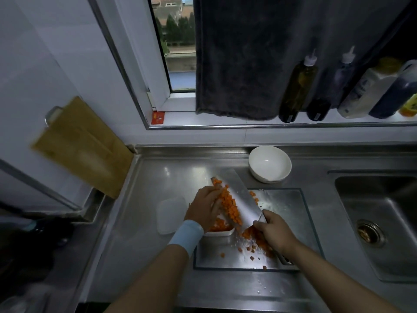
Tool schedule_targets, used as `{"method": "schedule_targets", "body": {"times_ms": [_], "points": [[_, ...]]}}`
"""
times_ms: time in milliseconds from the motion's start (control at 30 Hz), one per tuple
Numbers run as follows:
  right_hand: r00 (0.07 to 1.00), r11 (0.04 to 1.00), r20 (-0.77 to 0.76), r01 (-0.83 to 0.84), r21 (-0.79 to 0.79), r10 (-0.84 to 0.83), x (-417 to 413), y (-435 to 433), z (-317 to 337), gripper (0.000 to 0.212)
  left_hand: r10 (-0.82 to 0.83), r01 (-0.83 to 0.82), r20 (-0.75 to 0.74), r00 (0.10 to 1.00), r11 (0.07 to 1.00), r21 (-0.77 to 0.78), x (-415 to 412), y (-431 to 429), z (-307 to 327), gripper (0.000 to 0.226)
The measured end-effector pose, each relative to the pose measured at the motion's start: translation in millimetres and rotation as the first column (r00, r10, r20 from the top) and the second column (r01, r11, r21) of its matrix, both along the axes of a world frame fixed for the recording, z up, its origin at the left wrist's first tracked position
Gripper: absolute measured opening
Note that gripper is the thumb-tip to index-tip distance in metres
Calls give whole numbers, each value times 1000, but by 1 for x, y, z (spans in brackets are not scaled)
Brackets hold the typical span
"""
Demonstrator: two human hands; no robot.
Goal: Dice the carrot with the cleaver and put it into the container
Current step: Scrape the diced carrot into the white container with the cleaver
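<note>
**Carrot dice riding the cleaver, right over the container**

The right hand point(273, 231) is clenched around the handle of the cleaver point(240, 195), with the blade flat side up and tilted. The blade's long axis runs from that grip away from the person and off to the left, tip pointing far-left. A row of carrot dice point(230, 207) sits along the blade's left edge, right against the left hand point(204, 207). Its fingers are stretched out fairly straight, touching the dice and gripping nothing. The container point(222, 233) sits just below those fingers, with some dice already inside. More pieces lie scattered on the steel board point(291, 206) near the right knuckles.
</note>
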State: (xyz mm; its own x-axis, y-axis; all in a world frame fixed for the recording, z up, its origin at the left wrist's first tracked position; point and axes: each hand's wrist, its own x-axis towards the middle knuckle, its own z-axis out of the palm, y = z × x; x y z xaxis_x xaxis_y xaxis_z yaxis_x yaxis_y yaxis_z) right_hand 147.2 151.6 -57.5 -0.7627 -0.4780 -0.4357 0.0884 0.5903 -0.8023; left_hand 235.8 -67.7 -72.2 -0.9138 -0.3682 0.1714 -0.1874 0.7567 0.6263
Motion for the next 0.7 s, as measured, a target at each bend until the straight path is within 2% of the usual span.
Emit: {"method": "schedule_targets", "body": {"times_ms": [100, 200, 300, 367, 433, 533, 633, 700], "points": [[1000, 1000, -16, -11, 16, 12, -1, 0, 4, 5, -14, 13, 24, 1000, 1000, 25, 13, 4, -3, 24], [999, 1000, -40, -11, 12, 12, -1, -1, 13, 16, 23, -26, 80, 997, 999, 45, 24, 8, -8, 19], [998, 999, -48, -39, 8, 40, 1, -1, 19, 17, 73, -72, -8, 997, 997, 18, 20, 9, -4, 17], [997, 998, -57, -57, 14, 58, 1, -1, 19, 15, 19, -20, -20, 1000, 999, -28, 11, 10, 3, 30], [996, 997, -61, -70, 14, 70, 1, -1, 19, 12, -87, 90, 36, 996, 992, -94, 3, 14, 7, 41], [994, 997, -83, -69, 44, 73, 1, -3, 19, 11, -145, 162, 103, 984, 968, -192, -2, 17, 4, 40], [992, 994, -106, -67, 82, 75, -1, -5, 20, 17, -104, 121, 120, 987, 982, -142, 7, 16, -4, 25], [988, 992, -129, -77, 96, 89, -1, -7, 21, 18, -72, 82, 143, 987, 995, -65, 17, 13, -7, 22]]}}
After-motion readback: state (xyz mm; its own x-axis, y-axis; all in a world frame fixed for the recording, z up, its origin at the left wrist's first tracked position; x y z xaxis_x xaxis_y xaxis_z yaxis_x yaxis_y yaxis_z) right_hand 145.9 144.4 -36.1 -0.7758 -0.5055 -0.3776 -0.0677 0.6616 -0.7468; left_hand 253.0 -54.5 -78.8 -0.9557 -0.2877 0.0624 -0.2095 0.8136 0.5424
